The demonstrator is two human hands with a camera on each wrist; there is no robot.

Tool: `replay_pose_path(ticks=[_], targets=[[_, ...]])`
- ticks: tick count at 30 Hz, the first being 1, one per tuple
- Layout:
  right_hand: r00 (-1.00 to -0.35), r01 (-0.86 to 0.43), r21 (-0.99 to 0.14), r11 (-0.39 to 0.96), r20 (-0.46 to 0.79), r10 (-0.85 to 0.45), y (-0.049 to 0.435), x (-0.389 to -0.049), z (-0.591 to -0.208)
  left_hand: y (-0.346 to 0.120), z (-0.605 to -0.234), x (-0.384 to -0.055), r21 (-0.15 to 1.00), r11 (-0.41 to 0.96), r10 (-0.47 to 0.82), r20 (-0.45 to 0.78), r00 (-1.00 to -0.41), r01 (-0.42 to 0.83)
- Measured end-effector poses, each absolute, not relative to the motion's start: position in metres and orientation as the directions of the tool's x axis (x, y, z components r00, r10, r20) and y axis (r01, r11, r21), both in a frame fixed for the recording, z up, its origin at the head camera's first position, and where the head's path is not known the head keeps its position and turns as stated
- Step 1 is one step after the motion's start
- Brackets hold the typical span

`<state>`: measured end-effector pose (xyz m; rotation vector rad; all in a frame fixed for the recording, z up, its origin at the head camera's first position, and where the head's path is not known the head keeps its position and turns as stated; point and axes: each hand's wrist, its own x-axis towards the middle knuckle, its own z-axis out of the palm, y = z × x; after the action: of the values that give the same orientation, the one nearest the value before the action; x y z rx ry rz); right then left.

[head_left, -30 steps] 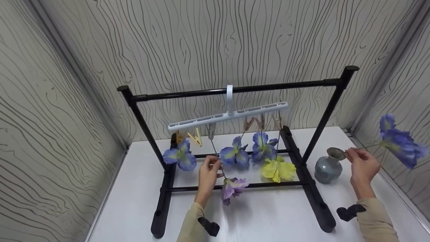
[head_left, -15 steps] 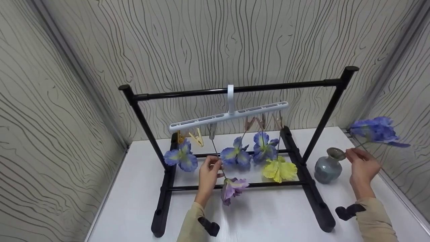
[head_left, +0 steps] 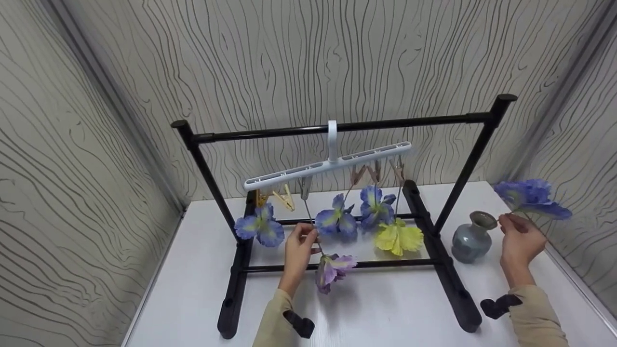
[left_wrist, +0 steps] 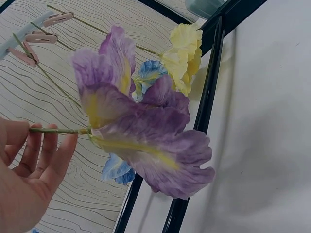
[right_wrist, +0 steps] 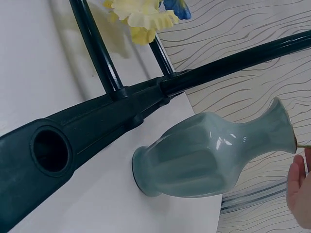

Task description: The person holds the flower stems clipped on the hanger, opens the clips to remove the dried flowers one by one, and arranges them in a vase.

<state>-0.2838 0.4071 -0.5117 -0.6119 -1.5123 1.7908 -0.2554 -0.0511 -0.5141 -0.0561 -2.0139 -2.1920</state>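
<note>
My left hand [head_left: 300, 248] pinches the thin green stem of a purple artificial iris [left_wrist: 146, 131], whose bloom hangs downward. The stem's upper end is at a grey clothespin [head_left: 305, 187] under the white hanger [head_left: 289, 175]. At the right, my right hand [head_left: 523, 243] pinches the stem of a blue artificial iris [head_left: 532, 197] beside the mouth of a grey-green ceramic vase [right_wrist: 204, 155]. In the right wrist view that stem meets the vase's rim; how far it reaches inside is hidden.
The hanger hooks over a black rack [head_left: 270, 134]. Blue irises [head_left: 337, 219] and a yellow flower [head_left: 399, 237] hang from clothespins. A yellow clothespin [head_left: 285, 198] hangs without a flower. The vase stands just right of the rack's foot [head_left: 455, 294].
The blue iris in my right hand has swung left and turned, its bloom now nearer above the vase. My left hand stays on the purple iris's stem.
</note>
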Motion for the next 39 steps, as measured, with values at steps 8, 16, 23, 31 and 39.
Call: replay_pose_path(ticks=[8, 16, 23, 31, 39], targets=[[-0.629, 0.006, -0.976, 0.219, 0.167, 0.759, 0.382, -0.270, -0.522, -0.054, -0.519, -0.256, 0.985, -0.076, -0.095, 0.149, -0.984, 0.157], [-0.734, -0.213, -0.929, 0.304, 0.357, 0.577, 0.308, -0.259, -0.512, -0.059, -0.515, -0.254, 0.985, -0.076, -0.101, 0.146, -0.984, 0.154], [-0.847, -0.291, -0.938, 0.190, 0.345, 0.405, 0.255, -0.260, -0.484, -0.056, -0.517, -0.253, 0.987, -0.060, -0.066, 0.148, -0.987, 0.152], [-0.891, -0.375, -0.924, 0.077, 0.382, 0.246, 0.196, -0.266, -0.459, -0.058, -0.515, -0.251, 0.990, -0.062, -0.060, 0.122, -0.991, 0.126], [-0.904, -0.409, -0.912, -0.008, 0.404, 0.141, 0.157, -0.280, -0.447, -0.059, -0.515, -0.249, 0.989, -0.080, -0.057, 0.123, -0.991, 0.127]])
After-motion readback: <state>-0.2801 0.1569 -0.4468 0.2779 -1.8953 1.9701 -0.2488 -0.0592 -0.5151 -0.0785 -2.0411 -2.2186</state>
